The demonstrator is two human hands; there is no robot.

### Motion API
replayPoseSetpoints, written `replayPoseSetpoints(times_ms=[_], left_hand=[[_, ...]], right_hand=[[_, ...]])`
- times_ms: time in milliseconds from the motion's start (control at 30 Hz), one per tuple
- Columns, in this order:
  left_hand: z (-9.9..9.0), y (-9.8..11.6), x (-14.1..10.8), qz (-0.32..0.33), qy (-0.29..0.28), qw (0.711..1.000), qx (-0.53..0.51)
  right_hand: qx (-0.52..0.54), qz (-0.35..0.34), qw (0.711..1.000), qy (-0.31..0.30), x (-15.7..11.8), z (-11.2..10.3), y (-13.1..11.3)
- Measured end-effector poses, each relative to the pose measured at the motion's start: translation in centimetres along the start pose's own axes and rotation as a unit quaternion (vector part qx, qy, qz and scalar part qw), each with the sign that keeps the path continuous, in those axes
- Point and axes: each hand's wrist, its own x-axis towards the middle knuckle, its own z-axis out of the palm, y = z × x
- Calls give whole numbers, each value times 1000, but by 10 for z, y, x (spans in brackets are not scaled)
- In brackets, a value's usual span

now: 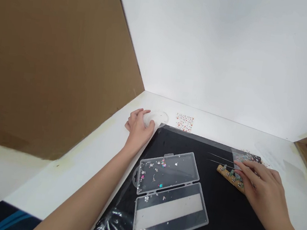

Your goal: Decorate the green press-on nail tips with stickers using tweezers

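My left hand (pixel 140 125) grips the near left rim of a clear round plastic dish (pixel 159 118) beside the mat's far left corner. In my right hand (pixel 262 184) is a pair of thin metal tweezers (pixel 222 159), prongs apart and pointing left. Below the tweezers, a cork-coloured strip (pixel 226 173) carries several small shiny pieces that look like nail tips; my right hand covers its right end. Between my hands, an open hinged clear plastic case (pixel 172 173) holds scattered gems and flower-shaped charms, mostly in the far half.
A black mat (pixel 230 221) lies under the case. Behind it is a sheet of small red and orange stickers (pixel 184 122). A clear bag of colourful bits (pixel 245 156) lies by my right hand. Brown board (pixel 59 62) and white panels (pixel 219 56) wall the table.
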Motion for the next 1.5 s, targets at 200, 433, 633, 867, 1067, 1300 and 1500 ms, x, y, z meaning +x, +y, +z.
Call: replayPoseSetpoints(times_ms=[200,433,633,867,1067,1300,1500], left_hand=[[-1,2,0,0,-4,1000,0],[-2,4,0,-7,-7,1000,2],[-2,3,-1,-8,-11,1000,4],[-2,3,-1,-9,-11,1000,2],[-2,5,-1,-9,-10,1000,3],[-2,5,-2,-11,-10,1000,5],[-2,5,-2,-9,-13,1000,5]], right_hand=[[12,-18,1000,-14,1,3,-3],[5,-23,1000,-4,8,5,-5],[18,-27,999,-11,5,5,0],[28,-7,1000,-10,1,7,1],[36,-10,999,-29,-4,9,6],[23,0,1000,-14,1,7,1],[28,-17,999,-12,0,7,3]])
